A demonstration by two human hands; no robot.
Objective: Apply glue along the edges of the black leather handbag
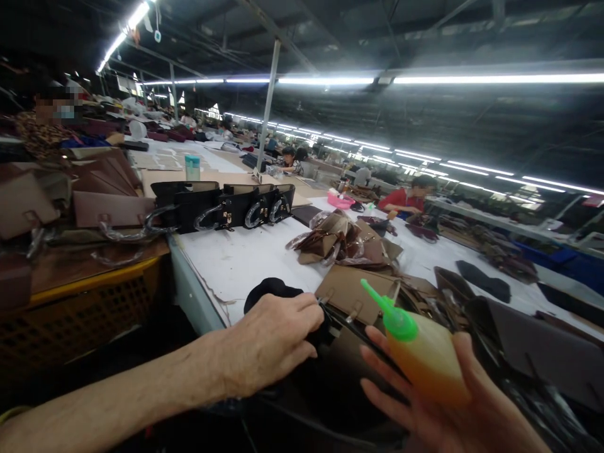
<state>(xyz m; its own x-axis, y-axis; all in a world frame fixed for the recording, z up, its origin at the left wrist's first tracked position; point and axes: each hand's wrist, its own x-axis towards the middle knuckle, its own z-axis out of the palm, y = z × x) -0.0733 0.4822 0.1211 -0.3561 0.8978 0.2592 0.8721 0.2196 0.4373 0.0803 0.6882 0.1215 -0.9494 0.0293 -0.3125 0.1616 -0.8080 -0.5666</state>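
My left hand reaches in from the lower left with curled fingers pinching a soft-looking black piece near the table's front edge. Its exact kind is hard to make out. In my right hand rests a squeeze bottle with a green nozzle and amber liquid inside. The thumb holds the bottle against the palm while the other fingers extend to the left, and the bottle tilts with its tip up and left. Behind it lies a tan bag panel with small fittings. Dark material below my hands is in shadow.
Black handbags with wrapped handles stand in a row on the white table. Brown bag parts are heaped farther right. A yellow crate stands left, below stacked bags. A person in red sits across the table.
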